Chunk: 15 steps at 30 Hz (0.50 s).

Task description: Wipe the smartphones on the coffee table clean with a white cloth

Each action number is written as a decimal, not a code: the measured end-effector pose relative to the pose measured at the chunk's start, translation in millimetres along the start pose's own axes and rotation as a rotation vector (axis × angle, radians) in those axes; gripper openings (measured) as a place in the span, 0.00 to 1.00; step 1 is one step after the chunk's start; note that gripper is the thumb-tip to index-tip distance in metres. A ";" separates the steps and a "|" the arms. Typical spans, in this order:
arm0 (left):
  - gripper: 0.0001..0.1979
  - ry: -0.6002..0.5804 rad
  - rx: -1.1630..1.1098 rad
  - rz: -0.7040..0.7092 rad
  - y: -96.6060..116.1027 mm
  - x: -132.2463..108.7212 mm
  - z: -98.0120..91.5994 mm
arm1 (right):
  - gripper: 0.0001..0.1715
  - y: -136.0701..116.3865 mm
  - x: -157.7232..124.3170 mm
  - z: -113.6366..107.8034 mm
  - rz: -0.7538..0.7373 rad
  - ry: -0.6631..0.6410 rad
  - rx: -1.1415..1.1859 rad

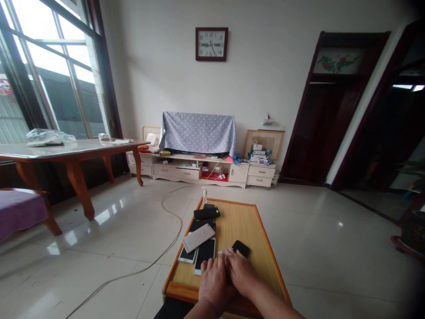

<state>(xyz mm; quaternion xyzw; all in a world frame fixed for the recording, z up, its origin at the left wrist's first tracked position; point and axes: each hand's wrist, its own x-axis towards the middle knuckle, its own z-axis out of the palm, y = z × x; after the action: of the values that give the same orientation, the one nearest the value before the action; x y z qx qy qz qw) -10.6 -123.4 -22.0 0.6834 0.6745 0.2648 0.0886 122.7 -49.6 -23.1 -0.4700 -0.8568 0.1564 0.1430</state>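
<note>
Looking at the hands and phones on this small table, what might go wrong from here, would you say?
1. The phones lie overlapped near the table's left edge; a nudge from the left hand might slide one off.
2. The cable trails across the floor beside the table, a possible trip hazard.
3. The small bottle at the far edge could tip.

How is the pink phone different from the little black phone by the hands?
The pink phone is pale and larger, lying crooked atop other phones; the black phone is dark, smaller, flat on the wooden table near the right hand. Both are flat rectangles.
</note>
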 end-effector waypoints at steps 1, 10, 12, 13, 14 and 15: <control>0.33 0.004 0.001 -0.008 0.6 0.0 -0.3 | 0.28 6.9 3.7 -4.2 0.019 0.007 -0.006; 0.31 -0.013 0.014 -0.006 1.1 0.5 -1.6 | 0.31 0.4 3.0 -0.3 0.032 -0.003 -0.007; 0.28 -0.020 0.022 -0.004 0.8 0.9 -0.6 | 0.30 -7.7 -7.2 4.5 -0.019 -0.026 0.018; 0.28 -0.019 0.027 -0.007 1.0 1.0 -0.4 | 0.30 -7.0 -10.3 3.9 -0.021 -0.025 0.024; 0.29 -0.016 0.031 -0.011 1.5 1.1 -0.5 | 0.30 -3.2 -11.4 1.3 -0.004 -0.014 0.025; 0.31 -0.012 0.036 -0.018 2.3 1.1 -0.9 | 0.31 3.0 -10.9 -2.8 0.031 0.006 0.022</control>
<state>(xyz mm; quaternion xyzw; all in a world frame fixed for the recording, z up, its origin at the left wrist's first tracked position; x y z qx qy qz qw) -9.1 -122.6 -20.0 0.6805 0.6847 0.2474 0.0828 131.7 -57.0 -22.8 -0.4820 -0.8473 0.1668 0.1484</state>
